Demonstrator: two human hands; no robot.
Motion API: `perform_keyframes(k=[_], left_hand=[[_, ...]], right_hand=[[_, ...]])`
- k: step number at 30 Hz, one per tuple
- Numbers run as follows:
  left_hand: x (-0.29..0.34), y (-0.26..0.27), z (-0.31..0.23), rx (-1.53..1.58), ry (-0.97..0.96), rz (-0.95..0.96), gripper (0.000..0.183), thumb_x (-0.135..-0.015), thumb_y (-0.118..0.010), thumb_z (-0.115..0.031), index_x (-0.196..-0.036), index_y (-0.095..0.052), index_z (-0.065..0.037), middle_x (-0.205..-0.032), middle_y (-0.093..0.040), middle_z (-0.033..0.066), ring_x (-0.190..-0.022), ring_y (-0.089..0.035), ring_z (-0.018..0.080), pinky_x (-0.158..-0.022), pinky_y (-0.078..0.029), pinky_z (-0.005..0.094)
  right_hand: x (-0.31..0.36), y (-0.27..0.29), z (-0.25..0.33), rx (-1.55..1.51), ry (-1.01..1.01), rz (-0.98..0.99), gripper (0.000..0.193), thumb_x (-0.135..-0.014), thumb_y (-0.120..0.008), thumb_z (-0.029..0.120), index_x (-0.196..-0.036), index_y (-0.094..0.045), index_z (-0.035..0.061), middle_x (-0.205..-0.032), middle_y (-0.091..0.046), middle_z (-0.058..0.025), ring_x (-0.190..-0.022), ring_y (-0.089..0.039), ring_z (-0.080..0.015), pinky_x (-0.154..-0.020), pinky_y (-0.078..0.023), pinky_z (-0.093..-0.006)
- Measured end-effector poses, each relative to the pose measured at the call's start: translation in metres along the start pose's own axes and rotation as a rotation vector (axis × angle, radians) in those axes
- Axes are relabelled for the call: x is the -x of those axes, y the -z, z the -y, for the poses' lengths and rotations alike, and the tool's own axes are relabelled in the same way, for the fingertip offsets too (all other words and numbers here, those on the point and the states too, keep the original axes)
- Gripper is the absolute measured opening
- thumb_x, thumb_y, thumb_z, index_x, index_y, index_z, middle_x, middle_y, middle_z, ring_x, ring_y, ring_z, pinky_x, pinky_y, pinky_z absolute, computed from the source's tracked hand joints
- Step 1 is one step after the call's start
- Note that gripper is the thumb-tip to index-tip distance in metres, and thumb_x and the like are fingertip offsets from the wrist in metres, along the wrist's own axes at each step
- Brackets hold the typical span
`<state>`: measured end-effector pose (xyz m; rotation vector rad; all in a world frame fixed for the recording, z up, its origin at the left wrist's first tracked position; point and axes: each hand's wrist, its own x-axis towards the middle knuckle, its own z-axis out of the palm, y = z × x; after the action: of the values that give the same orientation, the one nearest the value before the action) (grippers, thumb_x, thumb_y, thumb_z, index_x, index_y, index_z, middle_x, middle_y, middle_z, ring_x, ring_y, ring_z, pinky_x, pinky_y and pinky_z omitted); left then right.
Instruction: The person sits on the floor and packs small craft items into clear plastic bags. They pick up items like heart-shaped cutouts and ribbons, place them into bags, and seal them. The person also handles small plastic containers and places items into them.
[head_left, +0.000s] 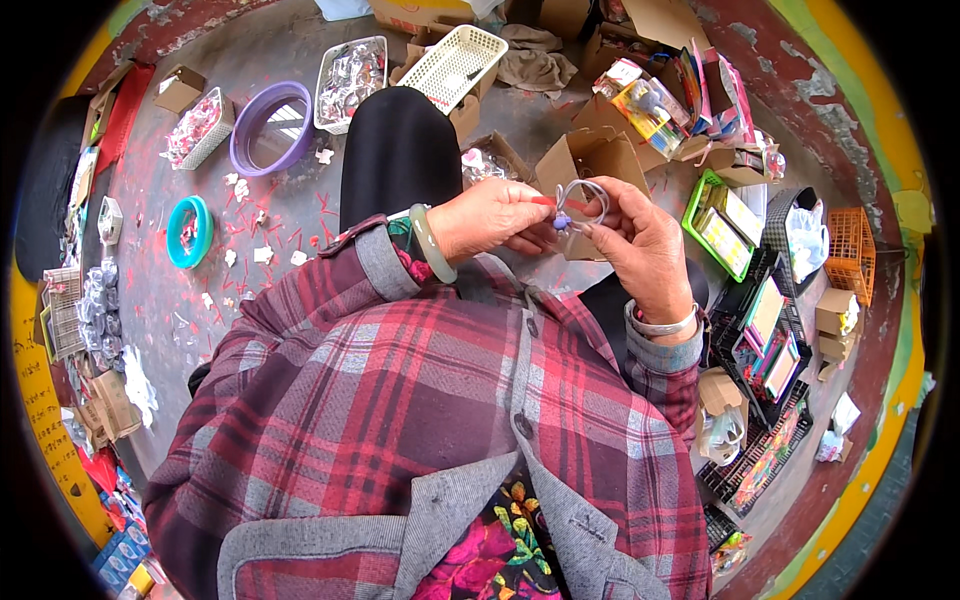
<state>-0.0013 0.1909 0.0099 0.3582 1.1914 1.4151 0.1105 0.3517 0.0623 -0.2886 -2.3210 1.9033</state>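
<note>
Above my lap, both hands meet at a thin, pale grey looped cord [588, 184] with a small purple ornament [562, 220] on it. The fingers of my left hand [478, 218] are closed at the ornament's side, and a small bright red piece [543, 200] shows at their tips. My right hand [640, 240] pinches the cord between thumb and fingers from the other side. Just beyond and below the hands stands an open cardboard box [592, 160]; its inside is mostly hidden.
On the floor ahead are a purple basin [240, 140], a teal bowl [206, 222], a white basket of small packets [322, 88] and a cream perforated tray [484, 46]. Red scraps and white bits litter the floor. Black crates [768, 262] and a green basket [706, 186] stand at right.
</note>
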Motion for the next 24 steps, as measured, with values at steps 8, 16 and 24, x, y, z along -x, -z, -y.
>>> perform_keyframes(k=[8, 16, 24], left_hand=[[0.004, -0.002, -0.005, 0.012, 0.053, 0.034, 0.032, -0.091, -0.048, -0.025, -0.111, -0.055, 0.000, -0.099, -0.062, 0.0141, -0.088, -0.062, 0.0197, -0.080, -0.050, 0.0294], [0.006, -0.002, -0.007, 0.078, 0.030, 0.014, 0.033, -0.091, -0.049, -0.026, -0.110, -0.055, 0.000, -0.097, -0.063, 0.0142, -0.087, -0.062, 0.0202, -0.079, -0.051, 0.0301], [0.005, -0.001, -0.005, 0.145, 0.012, 0.070, 0.032, -0.091, -0.048, -0.023, -0.111, -0.054, 0.002, -0.100, -0.061, 0.0142, -0.089, -0.062, 0.0207, -0.081, -0.051, 0.0313]], right_hand=[[-0.004, 0.003, -0.016, 0.109, 0.083, 0.028, 0.034, -0.073, -0.058, -0.010, -0.105, -0.057, -0.0018, -0.093, -0.061, -0.0037, -0.084, -0.058, -0.0098, -0.074, -0.046, -0.0209], [-0.007, 0.001, -0.008, 0.501, 0.315, -0.039, 0.025, -0.065, -0.062, -0.003, -0.089, -0.063, 0.0025, -0.077, -0.060, -0.0076, -0.076, -0.054, -0.0229, -0.068, -0.045, -0.0304], [-0.009, 0.000, -0.008, 0.687, 0.421, -0.006, 0.019, -0.064, -0.066, 0.006, -0.083, -0.067, 0.0061, -0.112, -0.055, -0.0135, -0.114, -0.044, -0.0324, -0.093, -0.036, -0.0389]])
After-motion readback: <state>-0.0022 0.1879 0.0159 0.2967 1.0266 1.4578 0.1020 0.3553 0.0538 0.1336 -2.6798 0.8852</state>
